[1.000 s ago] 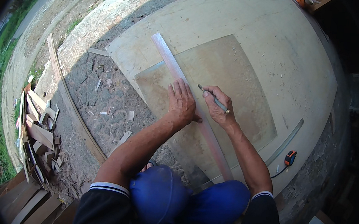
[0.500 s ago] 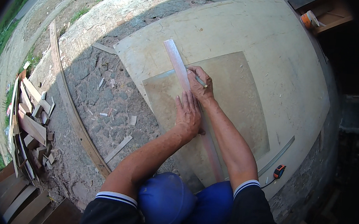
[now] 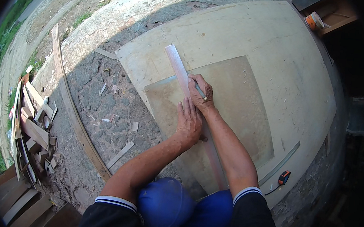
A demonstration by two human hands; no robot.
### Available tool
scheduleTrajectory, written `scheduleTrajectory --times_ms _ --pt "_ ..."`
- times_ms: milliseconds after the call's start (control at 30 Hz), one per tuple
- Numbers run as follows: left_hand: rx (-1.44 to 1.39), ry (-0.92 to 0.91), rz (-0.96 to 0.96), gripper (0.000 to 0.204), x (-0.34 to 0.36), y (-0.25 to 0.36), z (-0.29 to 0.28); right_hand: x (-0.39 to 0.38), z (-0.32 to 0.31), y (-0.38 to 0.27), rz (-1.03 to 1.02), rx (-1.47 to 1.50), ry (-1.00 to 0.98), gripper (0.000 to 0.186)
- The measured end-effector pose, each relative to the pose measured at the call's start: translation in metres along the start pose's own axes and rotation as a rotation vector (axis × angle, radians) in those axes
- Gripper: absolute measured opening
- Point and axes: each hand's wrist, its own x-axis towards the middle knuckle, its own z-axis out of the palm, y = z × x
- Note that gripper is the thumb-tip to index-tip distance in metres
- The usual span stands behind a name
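Observation:
A thin brownish sheet with a glassy look [image 3: 243, 106] lies on a large pale board [image 3: 279, 40]. Across its left part runs a long flat straightedge [image 3: 177, 65], its far end reaching past the sheet. My left hand [image 3: 188, 125] lies flat on the straightedge, fingers stretched forward and pressing it down. Just beyond, my right hand [image 3: 201, 90] pinches a slim pen-shaped tool [image 3: 200, 90] with a grey barrel and a brass-coloured end. The tool leans along the right edge of the straightedge; its tip is hidden by my fingers.
A tape measure [image 3: 284, 178] and a narrow greenish strip [image 3: 280, 163] lie on the board at the near right. Wood offcuts [image 3: 35, 131] are heaped at the left, beside a long curved-looking plank [image 3: 72, 104]. An orange-and-white tub [image 3: 314, 21] stands far right.
My right hand has slid slightly nearer along the straightedge with the tool. My left hand keeps its place on the straightedge, and the whole view has shifted a little.

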Motion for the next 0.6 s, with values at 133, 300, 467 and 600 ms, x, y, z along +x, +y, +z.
scheduleTrajectory --times_ms 133,300,467,600 --pt "-0.04 -0.073 0.013 0.126 -0.006 0.002 -0.025 0.008 -0.01 -0.007 0.078 0.016 -0.069 0.026" --pt "-0.041 -0.054 -0.011 0.128 -0.005 0.001 -0.022 0.014 -0.013 -0.019 0.106 -0.048 -0.106 0.024" --pt "-0.024 -0.075 0.014 0.124 -0.003 0.003 -0.027 0.008 -0.008 -0.002 -0.026 -0.029 -0.022 0.025" --pt "-0.009 -0.051 0.026 0.121 -0.003 0.004 -0.021 -0.001 -0.001 0.011 -0.12 -0.038 0.074 0.024"
